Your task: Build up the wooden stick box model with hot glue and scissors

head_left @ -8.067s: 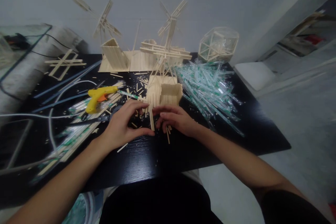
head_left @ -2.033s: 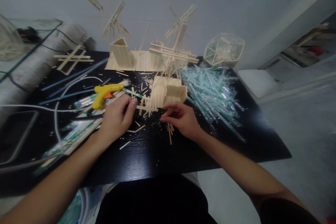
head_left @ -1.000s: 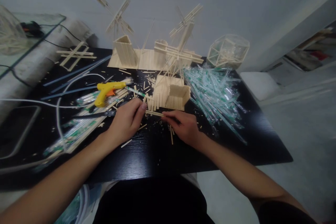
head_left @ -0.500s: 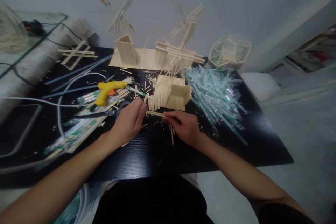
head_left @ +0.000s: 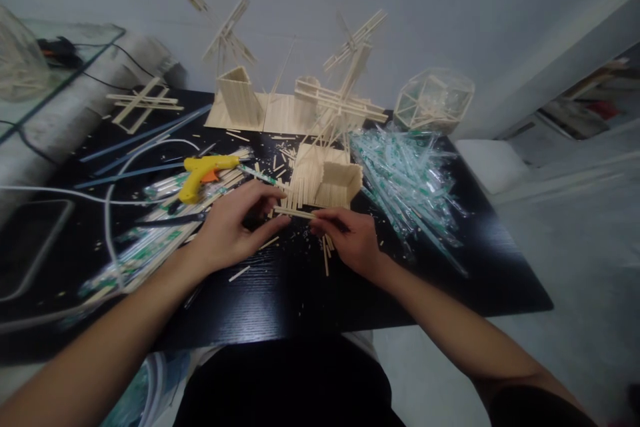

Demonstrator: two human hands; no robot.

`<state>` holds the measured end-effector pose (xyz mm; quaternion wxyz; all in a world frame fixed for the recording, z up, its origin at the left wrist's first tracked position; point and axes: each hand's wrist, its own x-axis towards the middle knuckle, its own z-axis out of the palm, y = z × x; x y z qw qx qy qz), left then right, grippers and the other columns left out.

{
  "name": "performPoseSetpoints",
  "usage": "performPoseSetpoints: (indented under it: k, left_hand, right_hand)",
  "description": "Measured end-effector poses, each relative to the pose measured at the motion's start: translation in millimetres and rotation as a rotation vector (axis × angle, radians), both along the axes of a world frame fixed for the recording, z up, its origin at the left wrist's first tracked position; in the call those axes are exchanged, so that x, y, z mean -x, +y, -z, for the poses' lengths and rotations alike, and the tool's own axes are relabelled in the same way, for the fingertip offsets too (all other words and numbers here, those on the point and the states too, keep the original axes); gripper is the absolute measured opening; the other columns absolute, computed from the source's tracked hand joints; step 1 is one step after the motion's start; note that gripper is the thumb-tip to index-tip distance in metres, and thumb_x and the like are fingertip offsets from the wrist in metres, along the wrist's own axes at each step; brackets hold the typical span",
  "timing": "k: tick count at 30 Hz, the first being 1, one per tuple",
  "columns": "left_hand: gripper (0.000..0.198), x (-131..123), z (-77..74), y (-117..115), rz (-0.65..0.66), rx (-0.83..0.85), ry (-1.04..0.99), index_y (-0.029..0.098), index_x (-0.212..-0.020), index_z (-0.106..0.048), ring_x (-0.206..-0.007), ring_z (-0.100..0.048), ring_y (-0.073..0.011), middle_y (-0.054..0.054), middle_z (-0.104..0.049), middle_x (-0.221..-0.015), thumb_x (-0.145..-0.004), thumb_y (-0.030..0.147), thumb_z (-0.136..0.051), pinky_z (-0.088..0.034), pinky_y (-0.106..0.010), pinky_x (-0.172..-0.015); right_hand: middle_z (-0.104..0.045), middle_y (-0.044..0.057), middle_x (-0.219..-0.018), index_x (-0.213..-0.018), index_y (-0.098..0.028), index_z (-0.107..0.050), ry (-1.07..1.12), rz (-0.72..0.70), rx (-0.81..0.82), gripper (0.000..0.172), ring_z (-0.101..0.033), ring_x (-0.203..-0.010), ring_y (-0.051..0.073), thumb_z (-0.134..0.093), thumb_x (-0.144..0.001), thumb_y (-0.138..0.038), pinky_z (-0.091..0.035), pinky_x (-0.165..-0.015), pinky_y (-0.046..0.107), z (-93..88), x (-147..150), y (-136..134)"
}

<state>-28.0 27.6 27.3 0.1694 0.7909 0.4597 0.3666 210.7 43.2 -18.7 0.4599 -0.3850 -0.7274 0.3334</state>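
My right hand (head_left: 351, 235) pinches a few short, thin wooden sticks (head_left: 297, 213) between thumb and fingers, held level above the table. My left hand (head_left: 231, 225) is open around their left end, its thumb and fingers apart; contact with the sticks is not clear. Just beyond the hands lies a flat stick panel (head_left: 306, 170) with a small open box (head_left: 341, 187) of sticks on it. Loose stick pieces are scattered by its left edge. A yellow glue gun (head_left: 206, 173) rests on its side beyond my left hand, above wrapped sticks.
Stick-built windmill models (head_left: 239, 97) stand along the wall. At right lie a heap of clear and green wrappers (head_left: 407, 177) and a clear faceted frame (head_left: 435, 100). A white cord (head_left: 107, 227) loops across the left of the black table (head_left: 280, 307). Bundled sticks (head_left: 137, 257) lie there too.
My left hand has let go of the sticks' left end and opened, shifting slightly left. My right hand still pinches the sticks in nearly the same place.
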Motion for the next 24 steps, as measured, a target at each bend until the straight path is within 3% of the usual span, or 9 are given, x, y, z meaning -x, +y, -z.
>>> performPoseSetpoints:
  k: [7,24]
  left_hand:
    - [0.011,-0.6,3.0,0.8,0.085,-0.050,0.029,0.022,-0.103,-0.070,-0.082,-0.066,-0.0167,-0.004,-0.070,-0.091,-0.096,0.029,-0.064,-0.052,-0.031,-0.075]
    - [0.010,0.0,3.6,1.0,0.098,-0.002,0.007,0.021,-0.104,-0.069,-0.085,-0.067,-0.0163,-0.004,-0.071,-0.093,-0.097,0.026,-0.064,-0.053,-0.030,-0.078]
  right_hand:
    - [-0.080,0.000,-0.078,-0.099,-0.021,-0.077,-0.014,-0.031,0.015,0.010,-0.077,-0.065,0.015,-0.072,-0.093,-0.027,-0.063,-0.066,0.026,-0.3,-0.8,0.7]
    - [-0.080,0.002,-0.082,-0.097,-0.021,-0.077,-0.004,-0.055,0.047,0.010,-0.077,-0.070,0.016,-0.075,-0.090,-0.029,-0.063,-0.069,0.026,1.9,0.9,3.3]
